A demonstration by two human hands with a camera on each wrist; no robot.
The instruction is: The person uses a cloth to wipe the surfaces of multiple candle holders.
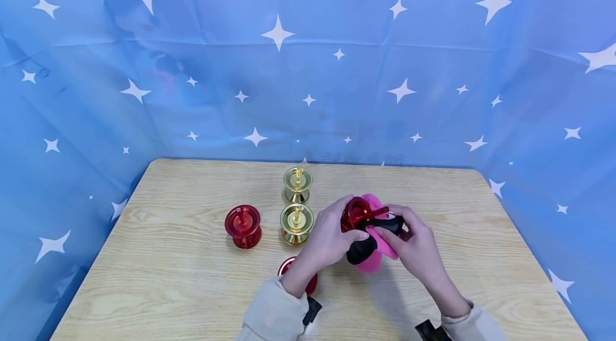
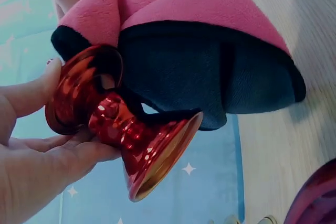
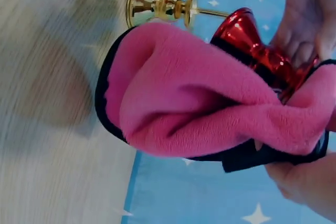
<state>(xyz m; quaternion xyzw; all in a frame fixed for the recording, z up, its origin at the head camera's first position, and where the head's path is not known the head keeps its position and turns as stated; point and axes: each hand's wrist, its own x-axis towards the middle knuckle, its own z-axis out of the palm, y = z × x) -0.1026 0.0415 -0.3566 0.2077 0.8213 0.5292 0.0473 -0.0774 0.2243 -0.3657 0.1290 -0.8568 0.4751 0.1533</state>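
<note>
- Where the view reaches 12 o'clock, a blue backdrop (image 1: 308, 68) printed with white four-pointed stars fills the width and wraps round to 9 and 3 o'clock.
- Below it spreads a pale wood-grain table (image 1: 168, 282), its far edge at 12 o'clock meeting the cloth wall.
- From 6 o'clock comes the left hand (image 1: 332, 230) in a pale sleeve (image 1: 276, 311), its thumb and fingers clamped on the tilted red stand.
- From 5 o'clock comes the right hand (image 1: 417, 245), its thumb and fingers pinching the two-sided cloth.
- Between the hands, the cloth (image 3: 194, 95), pink on one face and black on the other, bunches in folds against the tilted stand.
- The tilted red stand (image 2: 139, 135) is held at 3 o'clock from the nearer gold one, its spike pointing towards 2 or 3 o'clock.
- An upright red stand (image 1: 243, 223) is at 9 o'clock from the nearer gold stand; another red stand (image 1: 312, 283), at 6 o'clock from it, is partly hidden by the left wrist.
- Smallest are the nearer gold stand (image 1: 297, 222) and, at 12 o'clock from it, the farther gold stand (image 1: 298, 181), both upright with a central spike.
</note>
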